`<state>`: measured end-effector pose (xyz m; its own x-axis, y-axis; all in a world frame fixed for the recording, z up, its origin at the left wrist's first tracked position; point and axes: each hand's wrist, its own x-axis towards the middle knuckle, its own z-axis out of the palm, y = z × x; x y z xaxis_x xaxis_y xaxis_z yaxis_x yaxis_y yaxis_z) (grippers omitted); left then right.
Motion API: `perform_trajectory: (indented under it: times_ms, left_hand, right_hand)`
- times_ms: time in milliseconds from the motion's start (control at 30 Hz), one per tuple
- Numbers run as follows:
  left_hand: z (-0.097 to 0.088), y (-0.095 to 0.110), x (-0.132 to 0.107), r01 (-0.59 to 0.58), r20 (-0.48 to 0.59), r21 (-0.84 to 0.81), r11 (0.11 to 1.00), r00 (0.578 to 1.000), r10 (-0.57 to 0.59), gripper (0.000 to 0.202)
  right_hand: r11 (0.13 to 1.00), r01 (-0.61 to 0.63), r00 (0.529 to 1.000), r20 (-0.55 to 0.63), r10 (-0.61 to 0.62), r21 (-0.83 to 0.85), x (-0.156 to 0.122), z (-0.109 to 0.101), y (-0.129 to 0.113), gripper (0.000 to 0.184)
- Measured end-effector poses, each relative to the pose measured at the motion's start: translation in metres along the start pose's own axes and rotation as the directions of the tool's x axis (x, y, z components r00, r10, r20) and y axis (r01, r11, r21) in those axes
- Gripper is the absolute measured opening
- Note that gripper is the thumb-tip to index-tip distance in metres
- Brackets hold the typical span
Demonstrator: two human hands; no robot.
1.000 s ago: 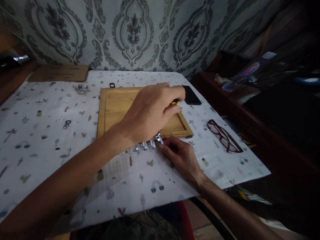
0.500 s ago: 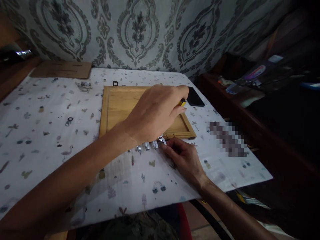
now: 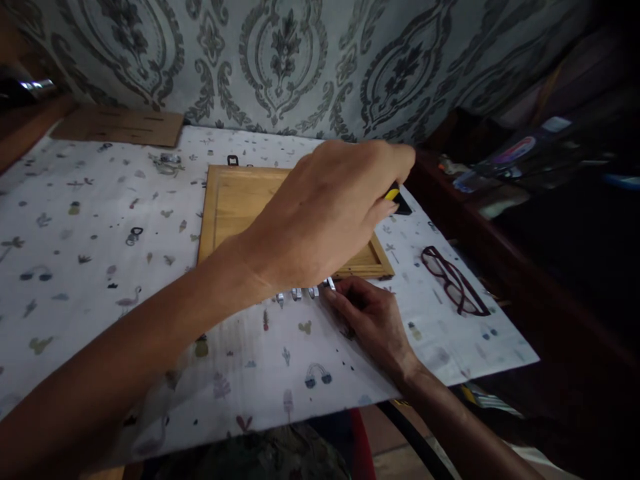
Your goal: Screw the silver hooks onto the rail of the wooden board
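One metal clip [image 3: 330, 285] beside the wooden panel [image 3: 239, 207]: pinched by the right hand [image 3: 377, 321] grip. Left hand [image 3: 325, 207] grip: curled around yellow-and-black handle [image 3: 392, 193].

A pair of dark red glasses [image 3: 456, 283] lies on a surface [image 3: 250, 387] covered in white with printed flamingos, pineapples and rainbows. Beyond the glasses and slightly left is a black phone [image 3: 404, 206], only one corner showing. Much farther to their left, at the far edge, lies a flat piece of brown cardboard [image 3: 120, 125] with slits. Beyond and right of the glasses is a clear bottle [image 3: 513, 157] with a coloured label. Far behind them all hangs a grey patterned wall covering [image 3: 284, 60].
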<state>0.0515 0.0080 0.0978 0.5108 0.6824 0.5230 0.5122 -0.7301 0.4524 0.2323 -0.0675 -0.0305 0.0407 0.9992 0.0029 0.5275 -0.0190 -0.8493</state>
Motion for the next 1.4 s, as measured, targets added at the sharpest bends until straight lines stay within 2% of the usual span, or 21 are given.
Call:
perform_trajectory:
  times_ms: [67,267,467,700,1033,1233,1400]
  left_hand:
    - [-0.002,0.002,-0.001,-0.020,-0.007,-0.004,1.000,1.000,0.020,0.010]
    - [0.002,0.007,0.000,0.032,0.130,0.049,0.998,0.991,-0.039,0.009]
    - [0.004,0.005,0.000,0.008,0.096,0.052,0.999,0.995,-0.013,0.010]
    - [0.005,0.006,-0.002,0.010,0.129,0.091,0.996,0.991,-0.022,0.020]
    - [0.011,0.005,0.000,-0.016,0.179,0.103,0.995,0.984,-0.002,0.022]
    - [0.014,0.003,-0.001,-0.066,0.130,0.078,0.995,0.990,0.055,0.020]
    - [0.012,0.006,0.000,-0.018,0.191,0.102,0.995,0.982,-0.001,0.017]
  right_hand:
    - [1.000,-0.008,1.000,0.004,0.008,-0.002,0.000,0.000,0.001,0.033]
    - [1.000,0.014,1.000,0.004,-0.014,-0.026,0.000,-0.001,0.002,0.032]
    - [1.000,0.015,1.000,-0.003,-0.015,-0.016,0.000,-0.001,0.000,0.032]
    - [1.000,0.023,1.000,0.000,-0.023,-0.015,0.001,-0.001,-0.005,0.030]
    - [1.000,0.021,1.000,0.005,-0.021,-0.013,0.001,-0.001,-0.006,0.031]
    - [1.000,0.022,1.000,0.004,-0.022,-0.011,0.000,-0.001,-0.005,0.031]
    - [1.000,0.022,1.000,0.016,-0.022,-0.004,0.000,-0.002,-0.004,0.031]
